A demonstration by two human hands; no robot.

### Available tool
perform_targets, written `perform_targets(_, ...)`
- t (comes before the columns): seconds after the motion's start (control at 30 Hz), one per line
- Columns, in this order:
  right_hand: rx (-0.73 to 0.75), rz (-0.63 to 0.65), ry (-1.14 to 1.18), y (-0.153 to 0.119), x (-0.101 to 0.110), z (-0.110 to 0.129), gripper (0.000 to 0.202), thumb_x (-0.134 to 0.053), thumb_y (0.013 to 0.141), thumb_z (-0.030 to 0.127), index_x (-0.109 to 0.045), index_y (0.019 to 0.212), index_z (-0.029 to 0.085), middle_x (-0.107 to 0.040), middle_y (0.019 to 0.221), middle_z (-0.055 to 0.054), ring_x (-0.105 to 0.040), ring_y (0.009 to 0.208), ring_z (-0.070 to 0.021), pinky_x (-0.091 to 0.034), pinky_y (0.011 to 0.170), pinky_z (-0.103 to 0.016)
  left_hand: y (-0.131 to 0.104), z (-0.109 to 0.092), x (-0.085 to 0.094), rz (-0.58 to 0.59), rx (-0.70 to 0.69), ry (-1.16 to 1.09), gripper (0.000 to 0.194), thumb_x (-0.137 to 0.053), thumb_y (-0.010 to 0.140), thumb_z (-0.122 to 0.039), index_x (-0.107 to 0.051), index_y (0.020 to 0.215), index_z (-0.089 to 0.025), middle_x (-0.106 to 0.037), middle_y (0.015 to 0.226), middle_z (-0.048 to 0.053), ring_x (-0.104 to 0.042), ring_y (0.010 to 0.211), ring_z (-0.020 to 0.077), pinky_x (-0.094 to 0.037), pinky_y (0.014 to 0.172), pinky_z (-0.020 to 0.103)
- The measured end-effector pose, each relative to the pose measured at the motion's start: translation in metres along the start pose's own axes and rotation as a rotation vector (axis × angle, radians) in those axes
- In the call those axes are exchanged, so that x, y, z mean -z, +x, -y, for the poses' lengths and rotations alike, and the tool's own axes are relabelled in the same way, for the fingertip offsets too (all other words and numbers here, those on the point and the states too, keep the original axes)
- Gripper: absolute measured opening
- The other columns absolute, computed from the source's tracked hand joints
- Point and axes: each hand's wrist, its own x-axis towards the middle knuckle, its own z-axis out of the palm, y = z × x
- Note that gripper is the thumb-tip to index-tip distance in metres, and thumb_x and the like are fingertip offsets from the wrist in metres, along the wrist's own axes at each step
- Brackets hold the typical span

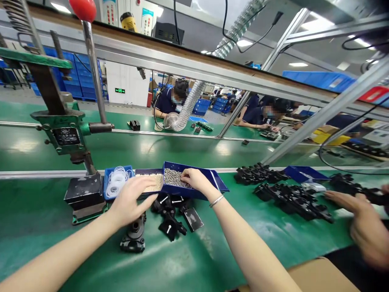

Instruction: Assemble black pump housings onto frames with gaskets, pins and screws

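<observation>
My right hand (196, 180) reaches into a blue bin (200, 194) of small metal screws (172, 177). Its fingers are curled together among them, and whatever lies between the fingertips is hidden. My left hand (130, 200) is stretched out, thumb apart from the fingers, over a bin of small pale parts (154, 182). Below that hand a black device with a round body (134, 235) stands on the green table. Several black parts (170, 223) with white pieces lie beneath the bins, beside a flat dark plate (193, 219).
On the left stands a green hand press (65, 136) with a red-knobbed lever. A blue tray (131, 170) holds white rings (117, 181). Rows of black parts (291, 200) lie to the right, near another person's hand (364, 225). A metal frame (194, 71) crosses above; people sit opposite.
</observation>
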Motion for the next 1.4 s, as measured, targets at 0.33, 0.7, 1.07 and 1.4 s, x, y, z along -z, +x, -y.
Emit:
perform_targets(0.33,-0.095,-0.247,0.386,-0.005,-0.001,-0.013,0.011,-0.052,0.092,0.029,-0.058,0.086,0.022,-0.071,0.072,-0.001,-0.068,0.062,-0.0167,-0.052,0.059,-0.026,0.156,0.023,-0.109,0.561,0.03,0.309,0.023,-0.071,0.089,-0.034,-0.066,0.079,-0.014,-0.068,0.079,0.002,-0.066,0.079,0.0175,-0.053,0.083,0.039)
perform_targets(0.7,-0.094,-0.481,0.564,-0.016,0.014,-0.008,0.045,-0.059,0.085,0.056,-0.073,0.094,0.014,-0.072,0.079,-0.009,-0.066,0.065,-0.0188,-0.056,0.07,-0.034,0.141,0.02,-0.101,0.539,0.067,0.113,0.021,-0.066,0.095,-0.032,-0.067,0.083,-0.014,-0.07,0.088,0.002,-0.068,0.088,0.0175,-0.055,0.088,0.039)
perform_targets(1.07,0.383,-0.1,0.434,-0.13,0.004,0.091,0.014,-0.064,0.094,0.031,-0.074,0.088,0.024,-0.077,0.084,-0.002,-0.073,0.075,-0.0179,-0.06,0.07,-0.028,0.053,0.003,-0.022,0.039,0.271,-0.515,0.019,-0.077,0.082,-0.028,-0.066,0.092,-0.015,-0.071,0.085,0.0,-0.066,0.079,0.0139,-0.053,0.075,0.026)
perform_targets(1.4,0.565,-0.089,0.437,-0.141,-0.054,0.12,0.022,-0.054,0.097,0.015,-0.073,0.105,0.023,-0.078,0.096,-0.005,-0.075,0.088,-0.0194,-0.063,0.078,-0.031,-0.082,0.02,-0.004,0.014,0.605,-0.455,0.014,-0.074,0.084,-0.03,-0.073,0.084,-0.016,-0.077,0.082,0.002,-0.072,0.075,0.0171,-0.056,0.069,0.026)
